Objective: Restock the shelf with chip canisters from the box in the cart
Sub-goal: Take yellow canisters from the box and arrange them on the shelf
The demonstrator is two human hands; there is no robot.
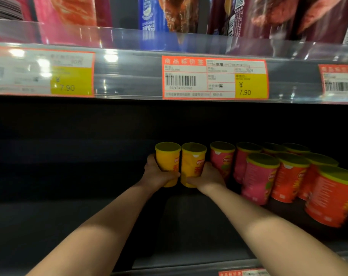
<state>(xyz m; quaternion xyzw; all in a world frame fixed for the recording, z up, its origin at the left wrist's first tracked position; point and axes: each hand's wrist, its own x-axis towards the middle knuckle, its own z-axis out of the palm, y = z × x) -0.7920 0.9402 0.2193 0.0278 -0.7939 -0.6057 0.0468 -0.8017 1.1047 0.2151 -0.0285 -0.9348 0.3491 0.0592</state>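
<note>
Left arm: yours runs bare from the bottom-left corner, stretched nearly straight into the shelf bay.
Left hand: it wraps the lower half of the left yellow canister from the outer side. Your thumb lies across the front near the base. The other fingers curl round the far side, so you can't see how they sit.
Right arm: a mirror of the left, reaching in from the bottom-right, also bare and extended.
Right hand: it grips the right yellow canister low down. Your thumb is pressed across its front and the rest of the fingers are hidden behind it.
Yellow pair: both are upright, side by side and touching, deep in the bay. Can't tell if their bases are down on the shelf or just above it.
Neighbours: the pink canisters start just to the right of your right hand. The orange-red canisters are further right and nearer you, all standing up.
Shelf: dark, with a bare stretch to the left of your hands.
Up top: a price tag reading 7.90 sits on the rail above, with snack bags on that upper level.
</note>
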